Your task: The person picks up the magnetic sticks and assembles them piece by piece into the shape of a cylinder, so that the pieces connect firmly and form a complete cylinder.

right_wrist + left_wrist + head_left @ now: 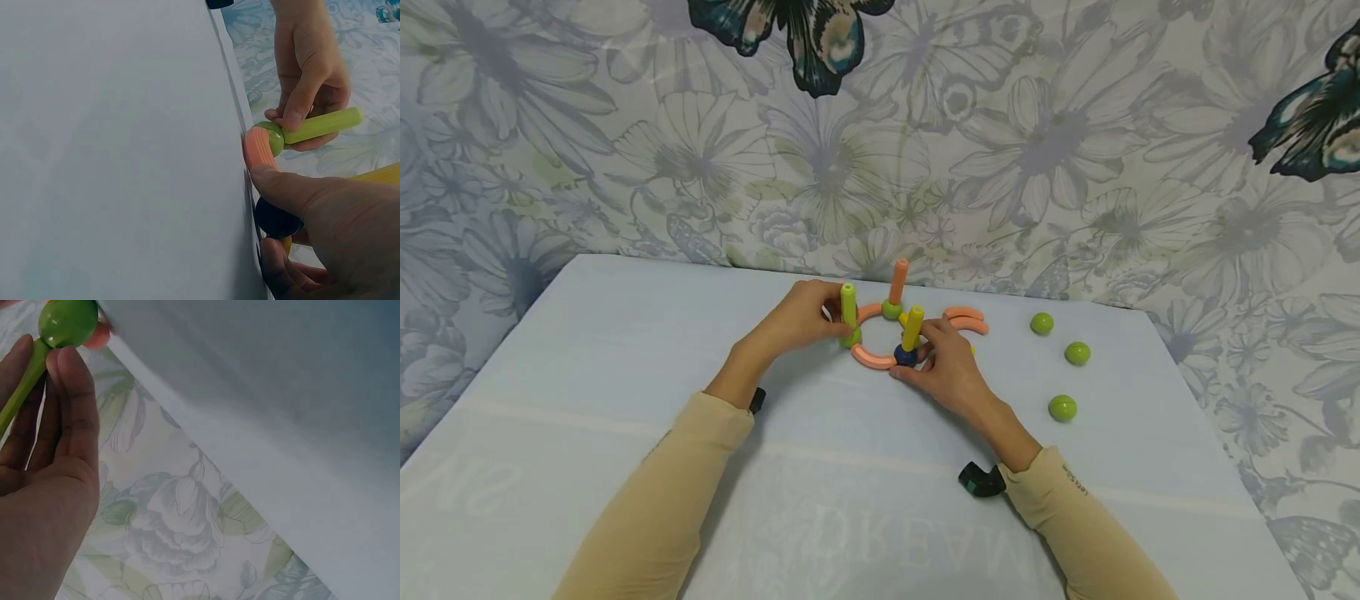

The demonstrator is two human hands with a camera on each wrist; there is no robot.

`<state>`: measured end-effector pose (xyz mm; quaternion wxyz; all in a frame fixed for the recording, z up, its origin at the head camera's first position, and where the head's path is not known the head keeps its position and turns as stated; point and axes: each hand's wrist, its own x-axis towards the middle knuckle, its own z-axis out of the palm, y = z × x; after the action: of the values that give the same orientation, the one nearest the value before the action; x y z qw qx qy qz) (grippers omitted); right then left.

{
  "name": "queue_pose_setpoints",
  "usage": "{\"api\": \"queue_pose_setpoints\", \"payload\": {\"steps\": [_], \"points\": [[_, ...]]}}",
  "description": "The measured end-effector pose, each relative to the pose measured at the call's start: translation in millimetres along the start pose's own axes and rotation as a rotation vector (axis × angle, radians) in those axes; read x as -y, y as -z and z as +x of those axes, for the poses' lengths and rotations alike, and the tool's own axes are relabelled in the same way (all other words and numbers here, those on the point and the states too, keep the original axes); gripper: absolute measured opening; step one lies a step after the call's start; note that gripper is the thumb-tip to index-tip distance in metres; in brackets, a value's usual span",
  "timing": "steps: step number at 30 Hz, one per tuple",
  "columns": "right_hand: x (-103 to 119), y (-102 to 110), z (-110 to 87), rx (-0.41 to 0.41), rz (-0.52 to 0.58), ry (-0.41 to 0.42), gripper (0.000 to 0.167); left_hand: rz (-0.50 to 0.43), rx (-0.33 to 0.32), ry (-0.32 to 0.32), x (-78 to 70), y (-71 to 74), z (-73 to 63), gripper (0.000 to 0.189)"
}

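Where right fingers (279, 270) part, navy ball (274, 216) lies.

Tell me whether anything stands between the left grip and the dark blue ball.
Yes: the lime stick and its green ball, then the front peach curved piece, lie between the left grip and dark blue ball.
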<state>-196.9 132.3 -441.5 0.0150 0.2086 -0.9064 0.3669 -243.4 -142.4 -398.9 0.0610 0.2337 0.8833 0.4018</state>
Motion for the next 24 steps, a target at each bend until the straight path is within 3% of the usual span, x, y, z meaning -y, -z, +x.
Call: {"api": "queue_pose_setpoints", "payload": {"steps": [6, 14, 21, 24], "points": [[-0.4, -0.1, 0.8, 0.002, -0.013, 0.007, 0.049, 0.019, 0.025, 0.01, -2.3, -3.6, 0.6, 0.018], [-1.0, -0.2, 0.2, 0.005, -0.016, 0.005, 0.051, 0.06, 0.036, -0.011, -4.4, -6.9, 0.8, 0.024], [-1.9, -0.1, 0.8, 0.009, -0.016, 0.015, 0.051, 0.09, 0.122, 0.075, -0.8, -12.3, 0.9, 0.061], [-1.1, 0.7, 0.7, 0.016, -0.023, 0.013, 0.051, 0.094, 0.148, 0.108, 1.5, -14.3, 0.9, 0.057]]}}
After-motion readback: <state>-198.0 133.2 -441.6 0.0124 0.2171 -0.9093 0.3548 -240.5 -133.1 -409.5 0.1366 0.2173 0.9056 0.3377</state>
